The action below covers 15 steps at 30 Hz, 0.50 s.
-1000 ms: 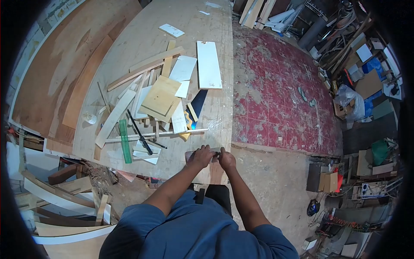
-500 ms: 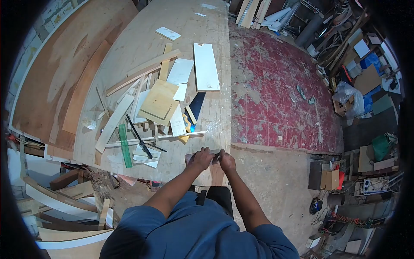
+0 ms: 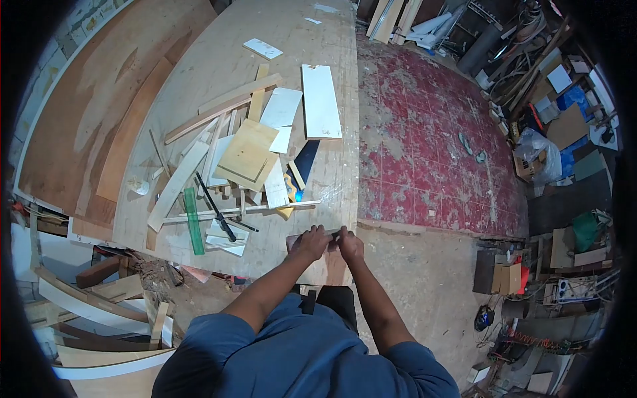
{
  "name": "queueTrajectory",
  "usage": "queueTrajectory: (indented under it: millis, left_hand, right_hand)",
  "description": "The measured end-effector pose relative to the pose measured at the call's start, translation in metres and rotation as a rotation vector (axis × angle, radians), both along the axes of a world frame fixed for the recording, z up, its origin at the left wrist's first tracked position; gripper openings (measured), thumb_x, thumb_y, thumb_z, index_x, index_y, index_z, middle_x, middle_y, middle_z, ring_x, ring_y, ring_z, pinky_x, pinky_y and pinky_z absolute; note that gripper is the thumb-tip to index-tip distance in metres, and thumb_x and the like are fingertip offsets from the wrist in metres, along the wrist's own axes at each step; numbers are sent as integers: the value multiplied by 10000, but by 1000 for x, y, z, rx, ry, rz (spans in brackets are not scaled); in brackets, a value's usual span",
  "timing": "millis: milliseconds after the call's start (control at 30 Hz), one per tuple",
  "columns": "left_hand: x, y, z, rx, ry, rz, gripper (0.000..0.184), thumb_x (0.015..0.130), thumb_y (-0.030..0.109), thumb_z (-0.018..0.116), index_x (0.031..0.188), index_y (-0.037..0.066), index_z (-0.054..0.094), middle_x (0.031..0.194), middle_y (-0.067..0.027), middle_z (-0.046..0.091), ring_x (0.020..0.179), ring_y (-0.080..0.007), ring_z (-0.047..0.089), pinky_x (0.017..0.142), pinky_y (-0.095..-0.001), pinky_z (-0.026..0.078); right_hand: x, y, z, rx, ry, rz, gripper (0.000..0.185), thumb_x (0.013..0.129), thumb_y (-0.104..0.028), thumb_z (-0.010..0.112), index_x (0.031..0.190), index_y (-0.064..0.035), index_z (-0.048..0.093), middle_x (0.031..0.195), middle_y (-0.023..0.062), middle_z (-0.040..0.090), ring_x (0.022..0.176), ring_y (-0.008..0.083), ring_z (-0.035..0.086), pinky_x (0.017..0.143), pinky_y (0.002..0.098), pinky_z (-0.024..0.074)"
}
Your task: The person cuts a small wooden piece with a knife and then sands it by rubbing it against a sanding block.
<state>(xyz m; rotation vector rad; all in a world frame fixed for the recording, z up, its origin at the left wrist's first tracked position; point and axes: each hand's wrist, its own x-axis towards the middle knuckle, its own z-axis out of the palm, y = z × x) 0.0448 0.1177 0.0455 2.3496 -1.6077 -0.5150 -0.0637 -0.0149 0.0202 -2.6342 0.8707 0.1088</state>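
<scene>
At the near right corner of the wooden table (image 3: 265,255), my left hand (image 3: 313,243) presses its curled fingers on a small flat block (image 3: 292,240). Just right of it, my right hand (image 3: 350,245) is closed at the block's right end, around a small dark thing that I cannot make out. Beyond the hands lie a yellow-handled saw (image 3: 304,159), a thin wooden strip (image 3: 279,206), a black bar clamp (image 3: 215,209) and a green ruler (image 3: 193,220).
A square plywood piece (image 3: 246,154), a white board (image 3: 321,101) and several wood offcuts lie on the table. Large brown panels (image 3: 86,113) stand at the left. Curved wooden parts (image 3: 93,305) lie at the lower left. Right of the table is a worn red floor (image 3: 424,132).
The view shifts slightly left and back again. Both hands stay at the table corner with the block, with hardly any visible change in their grip.
</scene>
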Motion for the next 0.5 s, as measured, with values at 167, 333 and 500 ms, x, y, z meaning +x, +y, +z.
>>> queueTrajectory:
  millis: [167,333,500]
  left_hand:
    - [-1,-1,-21,-101,-78,-11,242,838,175,544,1043,202,669,1095,-160,511,1035,-322,527,760,-416,502]
    - [2,-6,-10,-13,-1,29,353,799,97,552,1132,194,617,1113,-154,485,1037,-337,511,825,-452,475]
    - [-2,-3,2,5,-34,17,335,805,105,547,1120,187,626,1119,-167,488,1031,-346,513,819,-460,476]
  right_hand:
    - [-10,-3,21,51,281,125,251,857,-140,514,1104,-92,514,946,202,657,866,374,658,723,483,527]
    - [13,-16,45,43,397,183,238,853,-156,541,1072,-66,519,925,209,668,866,370,664,708,471,533]
    - [16,1,25,-49,81,9,178,881,-160,489,1031,-65,510,922,219,659,811,362,672,671,477,534]
